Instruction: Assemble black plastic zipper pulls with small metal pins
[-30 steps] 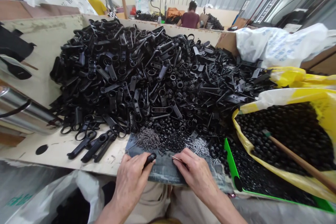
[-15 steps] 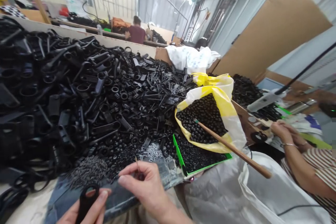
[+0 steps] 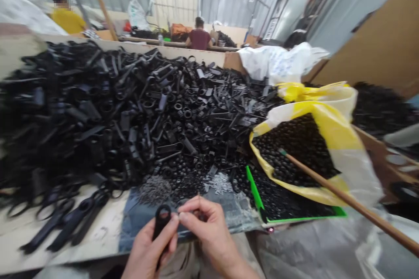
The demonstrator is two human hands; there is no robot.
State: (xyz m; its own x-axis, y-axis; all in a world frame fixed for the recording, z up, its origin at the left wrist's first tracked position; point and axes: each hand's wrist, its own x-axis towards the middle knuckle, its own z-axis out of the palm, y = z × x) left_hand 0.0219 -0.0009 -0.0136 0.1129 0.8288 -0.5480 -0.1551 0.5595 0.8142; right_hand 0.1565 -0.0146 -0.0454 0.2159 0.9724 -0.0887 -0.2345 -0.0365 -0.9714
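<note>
My left hand [image 3: 149, 246] is closed around a black plastic part with a ring-shaped end [image 3: 163, 217], the ring pointing up. Just to its right, my right hand [image 3: 211, 229] is pinched, its fingertips close against the left thumb and the ring. Whatever lies in that pinch is too small or hidden to name; a thin brownish tip rises above the fingers. Under both hands is a blue cloth [image 3: 137, 222]. Beyond them lie small grey pieces [image 3: 153, 189] and a heap of silvery screws or pins [image 3: 218, 183].
A large pile of black plastic parts [image 3: 124, 104] covers the table. Finished-looking black pieces [image 3: 72, 222] lie at left. On the right, a green-edged tray [image 3: 255, 192] sits by a yellow-and-white bag [image 3: 347, 139] of black beads, crossed by a wooden stick [image 3: 330, 185]. People [image 3: 199, 37] sit behind.
My view has swung left, bringing the left table end and a person in yellow into sight. My hands have come together, the right fingertips now meeting the black part's side.
</note>
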